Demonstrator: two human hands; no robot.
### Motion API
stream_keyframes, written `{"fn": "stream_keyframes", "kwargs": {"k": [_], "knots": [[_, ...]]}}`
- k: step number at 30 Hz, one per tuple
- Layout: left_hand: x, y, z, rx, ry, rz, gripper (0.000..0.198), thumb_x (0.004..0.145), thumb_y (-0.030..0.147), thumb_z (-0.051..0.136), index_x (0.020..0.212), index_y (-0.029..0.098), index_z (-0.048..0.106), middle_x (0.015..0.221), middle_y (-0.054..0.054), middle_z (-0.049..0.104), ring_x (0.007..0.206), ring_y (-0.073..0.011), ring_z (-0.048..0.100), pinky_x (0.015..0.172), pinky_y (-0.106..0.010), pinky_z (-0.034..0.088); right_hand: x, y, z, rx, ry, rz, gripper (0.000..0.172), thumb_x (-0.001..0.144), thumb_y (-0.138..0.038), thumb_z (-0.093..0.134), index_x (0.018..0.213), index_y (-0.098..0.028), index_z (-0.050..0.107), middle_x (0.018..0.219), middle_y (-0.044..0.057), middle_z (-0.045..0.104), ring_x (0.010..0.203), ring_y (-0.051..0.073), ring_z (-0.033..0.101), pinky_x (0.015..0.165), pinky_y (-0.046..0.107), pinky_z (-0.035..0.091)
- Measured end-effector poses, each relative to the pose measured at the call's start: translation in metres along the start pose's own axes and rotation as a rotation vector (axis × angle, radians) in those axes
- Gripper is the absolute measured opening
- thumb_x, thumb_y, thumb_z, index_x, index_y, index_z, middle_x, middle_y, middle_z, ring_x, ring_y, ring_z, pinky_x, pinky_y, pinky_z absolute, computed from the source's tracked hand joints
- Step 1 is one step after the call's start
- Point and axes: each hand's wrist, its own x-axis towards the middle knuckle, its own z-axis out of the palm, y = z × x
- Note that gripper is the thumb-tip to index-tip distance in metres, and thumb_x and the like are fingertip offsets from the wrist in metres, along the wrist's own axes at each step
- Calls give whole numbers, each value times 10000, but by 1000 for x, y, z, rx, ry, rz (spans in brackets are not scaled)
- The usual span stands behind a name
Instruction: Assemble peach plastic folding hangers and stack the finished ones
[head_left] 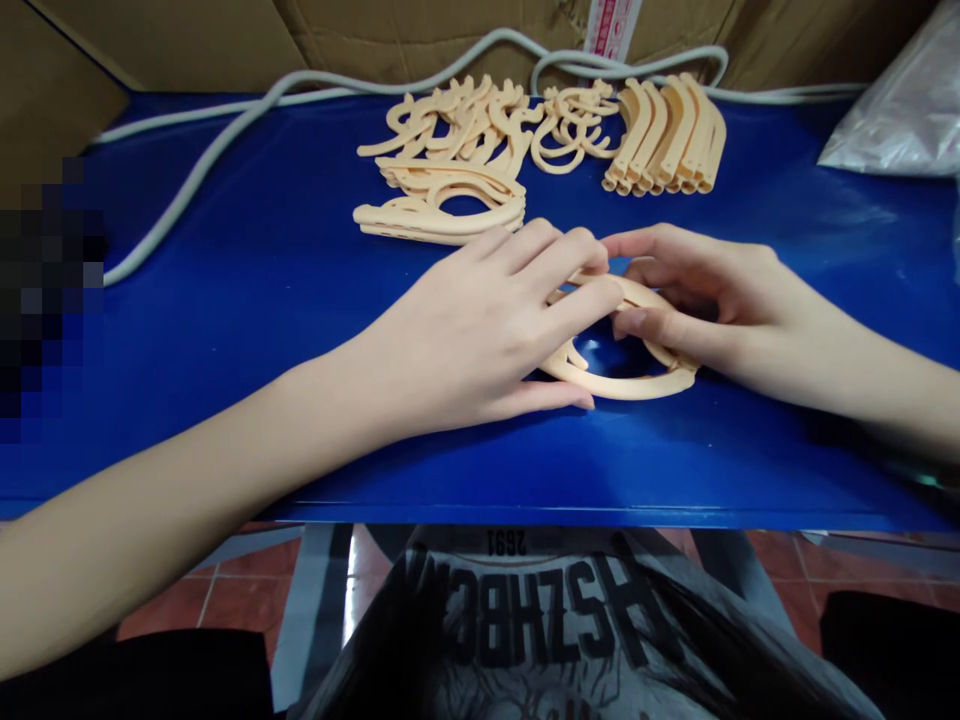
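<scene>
My left hand (487, 325) lies over a pale peach plastic ring-shaped part (626, 382) on the blue table (247, 300), its fingers pressed down on the part's upper edge. My right hand (701, 295) comes in from the right and pinches the same part with thumb and fingertips, meeting the left fingers. Most of the part's top is hidden under both hands; its lower curve shows.
Behind the hands lie a stack of similar curved parts (442, 205), a heap of loose hooked pieces (495, 125) and a row of curved strips (667, 135). A white cable (202, 170) runs along the back. A clear plastic bag (900, 110) sits far right. Cardboard boxes (187, 40) stand behind.
</scene>
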Motion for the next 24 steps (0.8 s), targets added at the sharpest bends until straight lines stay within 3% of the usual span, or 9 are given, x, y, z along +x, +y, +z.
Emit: {"fn": "stream_keyframes", "kwargs": {"k": [4, 8, 15, 19, 24], "knots": [[0, 0, 0, 1, 3, 16, 602, 1060, 475, 805, 1584, 277, 585, 1609, -155, 657, 1482, -443, 665, 1249, -682, 556, -1, 0, -2, 43, -59, 2, 504, 1070, -519, 747, 1510, -276, 705, 1043, 12, 810, 817, 167, 659, 641, 294, 517], [0, 2, -2, 39, 22, -6, 632, 1087, 561, 717, 1630, 294, 535, 1517, -135, 698, 1424, -438, 698, 1202, -664, 589, -2, -2, -1, 121, -58, 34, 581, 1051, -521, 792, 1575, -313, 650, 1083, -5, 812, 913, 177, 706, 725, 303, 564], [2, 2, -5, 232, 47, 37, 655, 1135, 603, 579, 1587, 131, 545, 1436, -180, 714, 1280, -422, 746, 1070, -598, 651, -2, -6, 2, 155, -53, 24, 625, 977, -468, 880, 1534, -290, 658, 1064, -34, 794, 916, 149, 715, 751, 258, 608], [2, 1, -5, 276, 94, 66, 645, 1123, 518, 646, 1583, 72, 568, 1470, -245, 717, 1270, -451, 742, 1023, -603, 657, -3, -9, 1, 170, -25, 49, 636, 961, -416, 900, 1548, -317, 676, 1038, -37, 793, 845, 132, 711, 681, 230, 597], [0, 1, -3, 229, 82, 5, 626, 1148, 542, 609, 1629, 147, 547, 1546, -202, 678, 1353, -444, 709, 1116, -623, 614, -3, -7, 0, 189, -36, 51, 679, 946, -447, 933, 1561, -337, 669, 1047, -27, 788, 862, 146, 723, 697, 249, 612]]}}
